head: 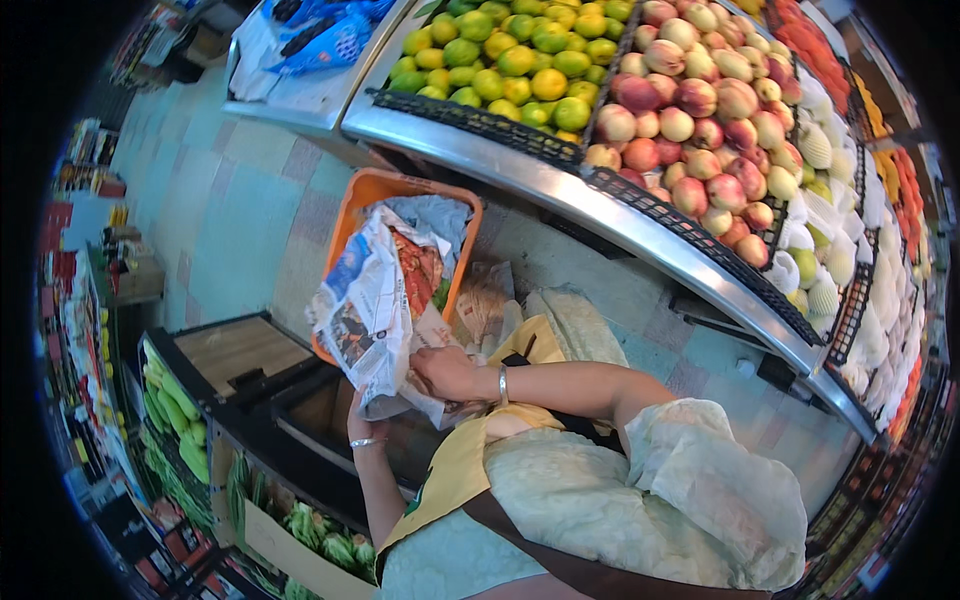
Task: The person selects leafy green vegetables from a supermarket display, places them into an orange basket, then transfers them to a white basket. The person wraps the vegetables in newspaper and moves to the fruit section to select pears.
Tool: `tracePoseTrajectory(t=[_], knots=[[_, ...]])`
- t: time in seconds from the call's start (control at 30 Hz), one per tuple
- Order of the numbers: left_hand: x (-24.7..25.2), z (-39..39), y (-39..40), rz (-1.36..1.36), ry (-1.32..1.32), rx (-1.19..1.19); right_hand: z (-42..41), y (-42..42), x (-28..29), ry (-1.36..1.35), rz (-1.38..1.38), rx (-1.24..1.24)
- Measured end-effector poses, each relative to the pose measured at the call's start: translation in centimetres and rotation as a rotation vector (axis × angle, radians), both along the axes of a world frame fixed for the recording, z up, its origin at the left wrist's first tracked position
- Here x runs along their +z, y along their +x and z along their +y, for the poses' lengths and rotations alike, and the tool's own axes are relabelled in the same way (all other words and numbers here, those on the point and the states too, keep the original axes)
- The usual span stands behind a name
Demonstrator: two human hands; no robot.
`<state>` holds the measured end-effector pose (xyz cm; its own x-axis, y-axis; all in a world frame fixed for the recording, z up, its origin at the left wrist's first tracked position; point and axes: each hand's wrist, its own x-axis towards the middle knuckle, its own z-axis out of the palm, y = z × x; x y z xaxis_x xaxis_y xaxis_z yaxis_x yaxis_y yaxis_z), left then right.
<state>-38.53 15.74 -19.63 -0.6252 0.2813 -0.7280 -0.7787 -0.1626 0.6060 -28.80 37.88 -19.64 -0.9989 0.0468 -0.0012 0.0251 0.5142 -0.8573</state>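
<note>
My right hand (444, 373), a silver bangle at its wrist, has its fingers closed on the lower part of a crumpled printed paper sheet (373, 304). Lower left, my left hand (367, 411) grips the sheet's bottom edge; its fingers are partly hidden behind the paper. The sheet spreads over the front and left side of an orange plastic crate (466, 262) on the floor. Inside that crate lie crumpled grey-blue material (439, 217), a red printed sheet (417, 262) and something green, mostly covered. A clear plastic bag (484, 296) lies beside the crate.
A metal-edged fruit stand (480, 154) curves along the upper right, with green-yellow citrus (517, 60), nectarines (697, 112) and net-wrapped fruit (821, 225). At lower left is a black-framed vegetable display (255, 420) with green gourds (176, 409). Tiled floor (232, 210) extends left of the crate.
</note>
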Motion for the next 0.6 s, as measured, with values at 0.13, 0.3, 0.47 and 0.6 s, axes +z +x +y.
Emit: tracePoseTrajectory(t=[0.13, 0.3, 0.47, 0.6], knots=[[2.0, 0.9, 2.6, 0.145, -0.244, -0.031, -1.6, -0.1, -2.7, 0.22, 0.025, 0.09], [-2.6, -1.2, 5.0, 0.818, -0.718, -0.584, -4.8, -1.1, -3.0, 0.159, -0.021, 0.197], [-3.7, -2.2, 4.5, 0.247, -0.557, -0.061, -3.5, -1.7, -2.7, 0.208, -0.06, 0.287], [-5.3, -7.3, 3.2, 0.163, -0.62, 0.184, -1.9, -2.9, -2.9, 0.078, -0.147, 0.128]])
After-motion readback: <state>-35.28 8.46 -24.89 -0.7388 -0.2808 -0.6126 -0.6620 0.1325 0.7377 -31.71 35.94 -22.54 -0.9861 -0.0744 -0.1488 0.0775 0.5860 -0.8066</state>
